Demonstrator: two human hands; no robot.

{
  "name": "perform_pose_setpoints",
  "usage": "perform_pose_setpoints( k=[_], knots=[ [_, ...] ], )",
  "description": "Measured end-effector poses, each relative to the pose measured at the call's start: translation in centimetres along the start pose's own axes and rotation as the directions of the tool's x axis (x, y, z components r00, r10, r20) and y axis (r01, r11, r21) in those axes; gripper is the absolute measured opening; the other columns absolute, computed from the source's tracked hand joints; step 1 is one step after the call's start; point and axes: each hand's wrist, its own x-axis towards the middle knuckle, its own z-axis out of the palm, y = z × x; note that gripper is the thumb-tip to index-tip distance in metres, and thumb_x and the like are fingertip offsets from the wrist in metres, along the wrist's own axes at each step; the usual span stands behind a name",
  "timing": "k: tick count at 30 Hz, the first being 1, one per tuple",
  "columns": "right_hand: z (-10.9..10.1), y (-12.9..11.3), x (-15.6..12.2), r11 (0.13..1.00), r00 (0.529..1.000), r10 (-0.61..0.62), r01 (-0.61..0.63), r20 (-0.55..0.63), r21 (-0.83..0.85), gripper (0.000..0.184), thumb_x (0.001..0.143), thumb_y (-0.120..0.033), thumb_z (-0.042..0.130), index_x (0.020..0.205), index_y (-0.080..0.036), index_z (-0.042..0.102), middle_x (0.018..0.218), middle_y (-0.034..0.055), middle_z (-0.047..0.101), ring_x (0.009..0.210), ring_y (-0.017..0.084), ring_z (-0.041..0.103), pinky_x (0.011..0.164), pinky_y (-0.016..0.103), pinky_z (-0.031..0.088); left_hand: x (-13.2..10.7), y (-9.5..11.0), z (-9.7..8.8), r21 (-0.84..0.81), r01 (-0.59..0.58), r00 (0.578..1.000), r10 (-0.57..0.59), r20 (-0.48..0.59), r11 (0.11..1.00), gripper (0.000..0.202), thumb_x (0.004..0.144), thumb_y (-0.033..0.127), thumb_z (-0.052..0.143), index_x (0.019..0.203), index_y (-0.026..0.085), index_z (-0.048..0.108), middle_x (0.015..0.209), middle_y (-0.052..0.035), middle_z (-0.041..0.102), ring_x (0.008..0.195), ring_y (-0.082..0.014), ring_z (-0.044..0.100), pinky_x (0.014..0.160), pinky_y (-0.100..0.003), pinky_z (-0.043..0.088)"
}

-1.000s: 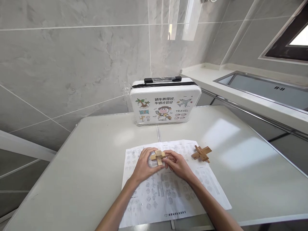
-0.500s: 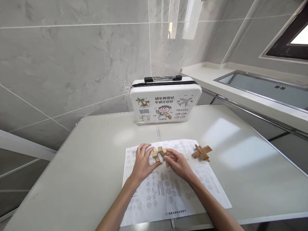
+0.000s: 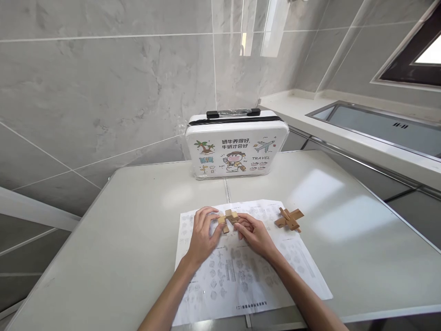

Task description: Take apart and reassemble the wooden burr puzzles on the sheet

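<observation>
Left hand (image 3: pixel 202 233) and right hand (image 3: pixel 254 233) firmly pinch pale wooden blocks (image 3: pixel 228 214), seemingly only partly joined; a brown wooden cross (image 3: pixel 290 220), apparently whole, lies right.

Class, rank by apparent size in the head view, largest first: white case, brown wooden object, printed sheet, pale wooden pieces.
Printed sheet
White case
Smallest, order unsure: brown wooden object, pale wooden pieces (partly covered)
</observation>
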Motion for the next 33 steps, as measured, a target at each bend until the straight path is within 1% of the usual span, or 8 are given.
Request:
perform_pose_setpoints(
  k=[4, 6, 10, 14, 18, 24, 31, 33],
  knots=[
    [0.1, -0.6, -0.2, 0.99, 0.999, -0.028, 0.033, 0.039, -0.14, 0.028, 0.1, -0.044, 0.062, 0.114, -0.022, 0.069, 0.075, 0.001, 0.069, 0.061, 0.018, 0.063, 0.062, 0.032, 0.052, 0.0, -0.1, 0.1, 0.0, -0.002, 1.0, 0.002, -0.016, 1.0, 0.006, 0.104, 0.028, 0.058, 0.11, 0.025, 0.059, 0.123, -0.0082, 0.065, 0.124, -0.0276, 0.055, 0.105, -0.049, 0.049],
    [0.3, -0.9, -0.2, 0.981, 0.998, -0.048, 0.053, 0.031, -0.185, 0.028, 0.1, -0.044, 0.062, 0.115, -0.022, 0.07, 0.076, 0.0014, 0.069, 0.064, 0.019, 0.065, 0.063, 0.031, 0.052, 0.0, -0.2, 0.2, 0.018, 0.011, 0.999, -0.01, -0.031, 1.0, 0.005, 0.104, 0.028, 0.059, 0.108, 0.025, 0.059, 0.123, -0.0081, 0.066, 0.123, -0.0275, 0.055, 0.104, -0.049, 0.049],
    [0.5, -1.4, -0.4, 0.951, 0.993, -0.105, 0.082, -0.061, -0.299, 0.024, 0.099, -0.042, 0.062, 0.11, -0.021, 0.069, 0.084, 0.0039, 0.07, 0.067, 0.019, 0.062, 0.059, 0.029, 0.047, 0.2, -0.4, 0.1, 0.099, 0.069, 0.993, -0.058, -0.107, 0.993, 0.008, 0.101, 0.028, 0.064, 0.098, 0.024, 0.057, 0.118, -0.0074, 0.067, 0.12, -0.0274, 0.057, 0.101, -0.047, 0.05],
    [0.5, -1.1, -0.4, 0.886, 0.975, -0.138, 0.043, -0.173, -0.462, 0.017, 0.096, -0.039, 0.063, 0.096, -0.022, 0.064, 0.072, 0.0001, 0.064, 0.064, 0.018, 0.06, 0.058, 0.028, 0.044, 0.4, -0.9, -0.2, 0.213, 0.114, 0.985, -0.084, -0.148, 0.97, 0.014, 0.098, 0.029, 0.068, 0.091, 0.024, 0.057, 0.113, -0.0073, 0.069, 0.115, -0.028, 0.06, 0.097, -0.047, 0.05],
    [0.7, -0.4, -0.5, 0.804, 0.96, -0.16, -0.009, -0.231, -0.594, 0.017, 0.093, -0.037, 0.063, 0.085, -0.024, 0.057, 0.065, -0.0033, 0.059, 0.06, 0.017, 0.058, 0.057, 0.027, 0.042, 0.4, -1.1, -0.5, 0.304, 0.122, 0.988, -0.087, -0.127, 0.945, 0.015, 0.096, 0.027, 0.069, 0.089, 0.023, 0.056, 0.108, -0.007, 0.07, 0.11, -0.0283, 0.061, 0.091, -0.045, 0.049],
    [0.9, -0.3, -0.5, 0.741, 0.957, -0.199, 0.006, -0.212, -0.672, 0.015, 0.09, -0.032, 0.06, 0.081, -0.024, 0.052, 0.064, -0.0051, 0.054, 0.056, 0.015, 0.054, 0.055, 0.025, 0.035, 0.2, -0.8, -0.3, 0.363, 0.115, 0.991, -0.08, -0.11, 0.925, 0.021, 0.089, 0.024, 0.072, 0.081, 0.023, 0.053, 0.11, -0.0084, 0.069, 0.111, -0.0303, 0.061, 0.09, -0.045, 0.048],
    [1.0, -0.4, -0.4, 0.702, 0.955, -0.247, 0.06, -0.164, -0.71, 0.016, 0.088, -0.03, 0.062, 0.079, -0.024, 0.049, 0.065, -0.0053, 0.051, 0.057, 0.014, 0.051, 0.054, 0.026, 0.032, 0.1, -0.7, -0.1, 0.329, 0.065, 0.998, -0.053, -0.044, 0.942, 0.028, 0.08, 0.024, 0.073, 0.073, 0.025, 0.046, 0.113, -0.0098, 0.067, 0.111, -0.0334, 0.061, 0.091, -0.05, 0.05],
    [1.0, -0.4, -0.4, 0.694, 0.954, -0.261, 0.077, -0.15, -0.716, 0.015, 0.087, -0.029, 0.062, 0.08, -0.024, 0.05, 0.066, -0.0049, 0.052, 0.057, 0.014, 0.051, 0.053, 0.026, 0.031, 0.1, -0.6, -0.1, 0.302, 0.061, 0.998, -0.056, -0.025, 0.951, 0.029, 0.077, 0.023, 0.074, 0.074, 0.025, 0.045, 0.115, -0.0104, 0.066, 0.111, -0.0341, 0.061, 0.091, -0.051, 0.05]
  ],
)
